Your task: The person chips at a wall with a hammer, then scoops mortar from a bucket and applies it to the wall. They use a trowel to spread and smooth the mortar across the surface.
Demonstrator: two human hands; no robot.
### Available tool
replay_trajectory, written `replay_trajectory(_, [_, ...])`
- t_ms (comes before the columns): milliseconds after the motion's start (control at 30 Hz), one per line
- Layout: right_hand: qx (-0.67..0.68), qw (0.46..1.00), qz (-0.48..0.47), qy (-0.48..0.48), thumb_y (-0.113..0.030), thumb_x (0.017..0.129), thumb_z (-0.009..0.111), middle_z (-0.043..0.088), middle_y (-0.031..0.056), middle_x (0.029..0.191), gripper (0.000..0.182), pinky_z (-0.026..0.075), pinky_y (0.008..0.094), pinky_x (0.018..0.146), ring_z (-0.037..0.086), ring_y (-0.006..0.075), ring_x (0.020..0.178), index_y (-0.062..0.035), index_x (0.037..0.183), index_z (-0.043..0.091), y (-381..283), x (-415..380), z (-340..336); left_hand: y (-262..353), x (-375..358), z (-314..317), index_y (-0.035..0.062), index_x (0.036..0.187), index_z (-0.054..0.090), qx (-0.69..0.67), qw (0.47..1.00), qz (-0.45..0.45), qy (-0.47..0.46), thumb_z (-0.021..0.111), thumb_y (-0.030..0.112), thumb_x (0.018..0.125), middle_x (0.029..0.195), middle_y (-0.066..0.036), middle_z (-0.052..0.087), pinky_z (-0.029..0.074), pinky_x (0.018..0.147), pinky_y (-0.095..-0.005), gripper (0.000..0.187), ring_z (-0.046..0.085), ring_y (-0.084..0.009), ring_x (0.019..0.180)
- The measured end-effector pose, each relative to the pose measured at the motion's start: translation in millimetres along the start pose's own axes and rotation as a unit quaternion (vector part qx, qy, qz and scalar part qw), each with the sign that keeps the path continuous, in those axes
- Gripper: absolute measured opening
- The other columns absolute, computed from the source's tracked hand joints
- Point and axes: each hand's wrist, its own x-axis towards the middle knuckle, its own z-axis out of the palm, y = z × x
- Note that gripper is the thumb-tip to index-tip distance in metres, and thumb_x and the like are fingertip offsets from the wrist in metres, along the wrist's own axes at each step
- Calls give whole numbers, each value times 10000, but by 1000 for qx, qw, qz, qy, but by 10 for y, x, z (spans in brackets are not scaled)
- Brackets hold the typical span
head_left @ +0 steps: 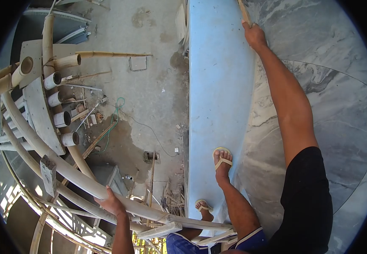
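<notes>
My left hand [113, 204] is closed around a thick, pale bamboo pole [71, 168] of the scaffolding at the lower left. Up at the top, my right arm is stretched out along a marble-patterned wall [319, 97]. My right hand [255, 37] grips a light wooden handle [245, 12], whose far end runs out of the frame. The handle is close to where the wall meets a pale blue ledge [221, 80]. Both my feet, in cream flip-flops [222, 157], stand on this ledge.
Left of the ledge there is a drop to a concrete floor [149, 101] with a green hose [117, 108] and scattered debris. Bamboo scaffolding with cut pole ends [62, 119] and a plank [43, 114] fills the left side. A short wooden board [160, 230] lies across poles near my legs.
</notes>
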Motion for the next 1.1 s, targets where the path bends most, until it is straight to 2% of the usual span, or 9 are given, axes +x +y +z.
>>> replay_trajectory(167, [4,993,-93,68,-594,936,498,657,315,1078,709,497,490,912,625,457,1060,70,1161,605,-128,-250,-49,59,-14,11,-73,1352,407,10,1000,5,6,761,262,871,1200,-217,579,467,951,-388,685,594,-303,1052])
replay_trajectory(233, [35,998,61,-7,-594,931,504,658,310,1087,713,495,491,915,625,452,1067,73,1157,607,-111,-97,-103,73,-29,19,-73,1352,408,2,1000,9,2,759,259,873,1198,-216,580,466,953,-387,680,594,-303,1049])
replay_trajectory(267, [33,997,63,-7,-594,931,504,658,310,1087,713,495,491,915,625,452,1067,73,1157,607,-76,-78,-88,95,-25,8,-75,1368,389,10,1000,-6,-4,758,271,867,1221,-236,577,464,966,-402,712,596,-324,1070])
replay_trajectory(433, [11,993,-96,72,-586,933,501,663,302,1085,706,514,486,885,642,458,1026,78,1148,608,-48,-298,24,27,12,-8,-75,1386,372,22,1000,-6,-4,758,285,860,1251,-259,570,462,980,-416,745,597,-345,1092])
replay_trajectory(567, [-87,995,2,43,-593,940,507,667,311,1029,702,520,473,846,658,445,969,67,1156,608,13,5,57,137,-18,-4,-73,1386,377,18,1000,-12,-10,757,279,860,1252,-254,572,462,979,-417,738,596,-345,1094])
replay_trajectory(667, [2,999,-14,34,-592,934,495,659,315,1080,719,522,488,875,643,467,1018,78,1179,591,-181,-96,-3,23,4,6,-70,1384,380,20,1000,-9,-3,755,267,861,1244,-252,575,464,974,-415,727,598,-343,1091])
replay_trajectory(733, [11,991,-118,62,-597,932,498,658,309,1094,720,521,491,881,645,458,1026,74,1170,602,-127,-267,-70,26,21,-13,-69,1384,381,24,1000,11,-2,754,262,862,1240,-251,577,466,972,-414,722,599,-341,1090])
replay_trajectory(933, [-65,995,77,-2,-556,964,457,651,288,1146,679,494,501,931,625,449,1086,73,1191,575,-167,123,180,108,-37,15,-67,1386,377,-2,1000,-26,-3,753,259,864,1239,-246,577,465,972,-415,721,599,-340,1085])
replay_trajectory(1100, [-102,991,39,76,-539,979,434,649,288,1144,670,490,514,933,619,453,1095,72,1237,532,-277,-220,120,41,-2,-11,-69,1387,375,7,1000,-5,-3,762,268,857,1234,-249,578,470,965,-413,739,601,-341,1081])
